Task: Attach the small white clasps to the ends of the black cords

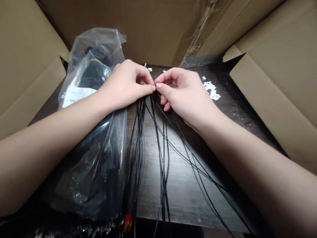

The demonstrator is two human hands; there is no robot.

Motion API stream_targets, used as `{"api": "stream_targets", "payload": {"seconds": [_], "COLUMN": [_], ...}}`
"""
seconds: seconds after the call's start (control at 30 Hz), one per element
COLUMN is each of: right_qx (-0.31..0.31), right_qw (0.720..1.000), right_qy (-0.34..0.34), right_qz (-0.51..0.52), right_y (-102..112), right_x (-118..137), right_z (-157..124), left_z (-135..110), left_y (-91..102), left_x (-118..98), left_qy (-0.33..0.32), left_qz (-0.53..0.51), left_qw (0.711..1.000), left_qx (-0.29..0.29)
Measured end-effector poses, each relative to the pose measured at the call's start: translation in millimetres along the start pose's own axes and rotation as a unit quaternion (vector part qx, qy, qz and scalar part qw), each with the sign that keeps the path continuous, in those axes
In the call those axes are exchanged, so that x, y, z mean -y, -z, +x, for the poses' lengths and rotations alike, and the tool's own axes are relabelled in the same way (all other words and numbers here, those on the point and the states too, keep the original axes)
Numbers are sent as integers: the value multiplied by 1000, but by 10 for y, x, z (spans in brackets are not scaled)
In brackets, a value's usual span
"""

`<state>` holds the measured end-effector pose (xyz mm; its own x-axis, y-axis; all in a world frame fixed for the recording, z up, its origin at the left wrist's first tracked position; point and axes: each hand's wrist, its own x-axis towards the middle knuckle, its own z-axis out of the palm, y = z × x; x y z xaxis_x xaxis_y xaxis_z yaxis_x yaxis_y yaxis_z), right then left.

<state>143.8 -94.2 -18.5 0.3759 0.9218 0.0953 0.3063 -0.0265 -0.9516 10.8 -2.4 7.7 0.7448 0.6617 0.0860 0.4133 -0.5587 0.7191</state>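
Note:
In the middle of the head view, my left hand (126,84) and my right hand (185,92) meet at their fingertips. My left thumb and index finger pinch the end of a thin black wire, where a small dark tip (155,85) shows. My right thumb and index finger are pressed together against that same spot. A speck of white shows at the right thumb's tip; I cannot tell whether it is a small connector or the nail. Several black wires (162,158) run from beneath my hands toward the table's front edge, some crossing to the right.
A clear plastic bag (96,132) of black wires, with a white label (76,95), lies under my left forearm. Small white connectors (211,90) are heaped beyond my right hand on the dark table (183,185). Cardboard walls (153,29) enclose the back and both sides.

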Motion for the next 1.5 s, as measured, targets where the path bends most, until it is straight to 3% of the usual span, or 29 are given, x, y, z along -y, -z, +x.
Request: {"api": "stream_targets", "payload": {"seconds": [0.8, 1.5], "right_qx": [-23, 4], "right_qw": [997, 995], "right_qy": [-54, -73], "right_qz": [47, 60], "right_y": [-13, 4], "right_x": [80, 86], "right_z": [-11, 5], "left_z": [11, 15], "left_y": [33, 50], "left_x": [49, 17], "left_qy": [15, 32], "left_qz": [-42, -68], "left_qw": [999, 997], "left_qx": [2, 17]}}
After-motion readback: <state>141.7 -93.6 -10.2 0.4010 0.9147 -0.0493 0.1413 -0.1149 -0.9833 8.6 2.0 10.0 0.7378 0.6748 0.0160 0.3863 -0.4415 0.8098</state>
